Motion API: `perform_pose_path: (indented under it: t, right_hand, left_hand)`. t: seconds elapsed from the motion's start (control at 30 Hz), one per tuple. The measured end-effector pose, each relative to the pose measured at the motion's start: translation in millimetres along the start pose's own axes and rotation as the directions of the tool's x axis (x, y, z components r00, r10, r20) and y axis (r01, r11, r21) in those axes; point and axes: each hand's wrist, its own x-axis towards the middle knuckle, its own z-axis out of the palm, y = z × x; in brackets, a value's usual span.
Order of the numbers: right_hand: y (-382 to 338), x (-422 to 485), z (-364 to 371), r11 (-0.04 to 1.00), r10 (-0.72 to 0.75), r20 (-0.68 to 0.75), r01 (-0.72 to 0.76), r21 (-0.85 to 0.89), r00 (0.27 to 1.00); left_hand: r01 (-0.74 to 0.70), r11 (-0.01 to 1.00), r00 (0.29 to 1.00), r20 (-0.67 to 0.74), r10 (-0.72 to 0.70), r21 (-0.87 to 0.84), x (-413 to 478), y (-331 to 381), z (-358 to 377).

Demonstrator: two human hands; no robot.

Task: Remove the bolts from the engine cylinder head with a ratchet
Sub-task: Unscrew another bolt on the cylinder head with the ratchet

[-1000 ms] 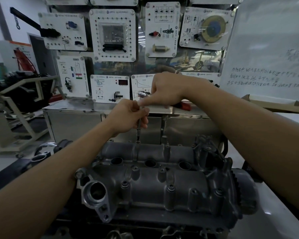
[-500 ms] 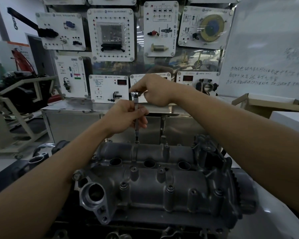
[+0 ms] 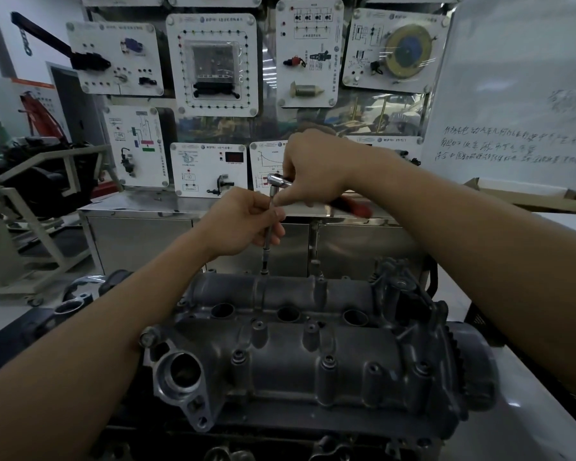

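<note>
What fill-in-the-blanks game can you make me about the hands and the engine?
1. The left hand pinches the thin steel extension bar, which stands ____ on the far edge of the grey metal engine cylinder head.
2. The right hand holds the shiny silver ratchet, whose handle end is coloured ____.
3. Across the cylinder head's middle runs a row of ____ big round holes.
Missing words: upright; red; three.

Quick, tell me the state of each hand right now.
Left hand: closed around the extension bar, just above the cylinder head.
Right hand: closed on the ratchet, gripping its handle close to the head.
</note>
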Motion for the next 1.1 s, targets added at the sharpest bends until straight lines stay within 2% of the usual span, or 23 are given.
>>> perform_pose_path:
  t: [0.1, 0.2, 0.4, 0.47, 0.57, 0.7, 0.83, 0.9, 0.97, 1.03, 1.1]
  right_hand:
    - [-11, -4, 0, 0.991, 0.010, -0.047, -0.016, -0.137, 0.999]
    - [-13, -5, 1, 0.979, 0.024, -0.075, -0.039, -0.202, 0.997]
    - [-14, -7, 5, 0.936, -0.015, -0.159, -0.042, -0.349, 0.987]
    - [-12, -3, 6, 0.959, -0.014, -0.094, -0.013, -0.283, 0.995]
    - [-6, 3, 11, 0.998, -0.036, 0.068, 0.039, -0.049, 0.997]
    - [-4, 0, 17, 0.934, -0.074, 0.039, 0.055, 0.352, 0.996]
    - [0, -8, 19, 0.896, -0.042, 0.006, 0.034, 0.443, 0.999]
    - [1, -10, 15, 0.942, -0.012, -0.007, 0.013, 0.334, 1.000]
    - [0, -12, 8, 0.992, 0.019, -0.012, -0.017, 0.122, 1.000]
    - [-6, -15, 1, 0.999, 0.041, -0.026, -0.042, -0.029, 0.999]
    - [-11, -16, -2, 0.993, 0.035, -0.075, -0.043, -0.109, 0.997]
  left_hand:
    - [-0.007, 1.000, 0.999, -0.049, 0.008, 0.018, -1, 0, 0]
    - [-0.003, 1.000, 0.998, -0.067, 0.003, -0.001, -1, -1, 0]
    - [-0.028, 1.000, 0.999, -0.033, 0.028, -0.004, -1, -3, -1]
    - [-0.031, 1.000, 0.999, -0.021, 0.031, -0.002, -1, -3, -2]
    - [-0.019, 1.000, 1.000, -0.025, 0.019, -0.001, -2, -3, -3]
    - [-0.027, 0.999, 1.000, -0.016, 0.027, -0.042, -3, -1, -2]
    - [-0.054, 0.998, 0.999, -0.002, 0.054, -0.043, -4, 2, 0]
    - [-0.064, 0.998, 0.998, -0.007, 0.064, -0.018, -3, 2, 0]
    - [-0.073, 0.997, 0.997, -0.018, 0.073, 0.019, -3, 2, -1]
    - [-0.084, 0.995, 0.996, -0.037, 0.086, 0.048, -2, 1, -1]
    - [-0.095, 0.994, 0.993, -0.058, 0.098, 0.062, -2, 0, -2]
